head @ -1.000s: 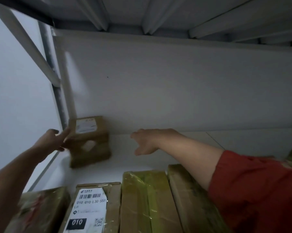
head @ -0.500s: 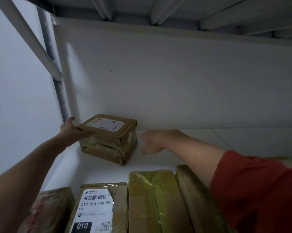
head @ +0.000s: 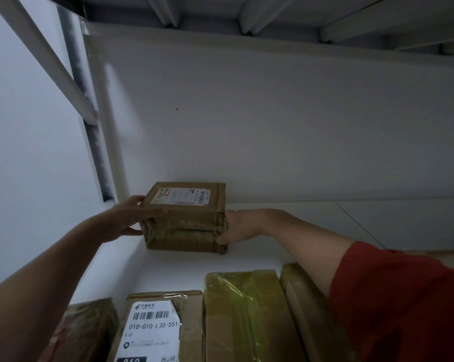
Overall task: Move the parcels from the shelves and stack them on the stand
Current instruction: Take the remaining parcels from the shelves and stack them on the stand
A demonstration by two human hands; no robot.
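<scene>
A small brown cardboard parcel (head: 185, 226) with a white label on top sits far back on the white shelf board (head: 184, 267), near the back panel. My left hand (head: 124, 220) grips its left end, fingers over the top edge and front face, thumb low. On the opposite end, my right hand (head: 242, 226) holds the parcel, thumb at the bottom corner and fingers hidden behind the box. I cannot tell whether the parcel is off the board. No stand is in view.
Several parcels line the shelf's front edge: a dark wrapped one (head: 87, 330), one with a barcode label (head: 155, 327), a yellow-taped one (head: 244, 314) and another (head: 304, 309) under my right arm. A grey upright post (head: 95, 142) stands at the left, and the upper shelf (head: 246, 11) hangs overhead.
The small parcel has turned and slid right from the left corner. My right hand has come up against its right end and taken hold; my left hand stays on its left end.
</scene>
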